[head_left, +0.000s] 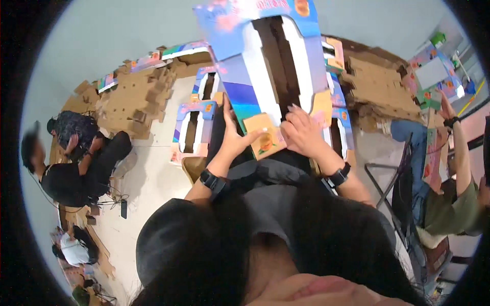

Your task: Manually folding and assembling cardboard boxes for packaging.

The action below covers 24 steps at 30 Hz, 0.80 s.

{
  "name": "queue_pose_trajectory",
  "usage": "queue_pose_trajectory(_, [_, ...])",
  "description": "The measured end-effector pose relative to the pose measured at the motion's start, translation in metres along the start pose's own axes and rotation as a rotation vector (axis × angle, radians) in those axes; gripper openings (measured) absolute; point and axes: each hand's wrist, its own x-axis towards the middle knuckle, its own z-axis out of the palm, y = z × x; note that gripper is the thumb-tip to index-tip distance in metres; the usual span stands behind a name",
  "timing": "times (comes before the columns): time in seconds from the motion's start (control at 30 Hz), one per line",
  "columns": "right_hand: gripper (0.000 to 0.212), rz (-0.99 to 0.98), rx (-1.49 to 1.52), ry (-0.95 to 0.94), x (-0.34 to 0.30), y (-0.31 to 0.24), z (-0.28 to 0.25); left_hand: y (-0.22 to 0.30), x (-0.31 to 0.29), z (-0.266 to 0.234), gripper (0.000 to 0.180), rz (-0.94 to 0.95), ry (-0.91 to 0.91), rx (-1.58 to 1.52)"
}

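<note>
A printed cardboard carton [236,76] in blue, purple and orange stands tilted up in front of me. A long slot runs down its middle, showing a brown inside between white inner flaps. My left hand [234,136] grips the carton's near left side, its thumb lying on an orange end flap [269,145] with a fruit picture. Curled at the near end of the slot, my right hand [304,133] holds the edge of the carton there. Some of its fingertips are hidden behind the cardboard.
Similar cartons [179,133] stand on the floor to the left, with more [343,133] at the right. Flattened brown cardboard [133,102] lies in stacks on both sides. People sit at the left [66,178] and right [451,204], the right one beside a folding chair [390,186].
</note>
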Motion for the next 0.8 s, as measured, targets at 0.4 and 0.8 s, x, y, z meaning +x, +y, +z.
queue_pose_trajectory(0.4, [0.077,0.703,0.008,0.339,-0.068,0.058,-0.028,-0.002,0.003,-0.012,0.116,-0.035,-0.138,0.123])
queue_pose_trajectory(0.8, [0.081,1.136,1.890,0.256,-0.149,0.089,0.062,-0.011,0.012,0.005,0.108,-0.016,-0.063,0.057])
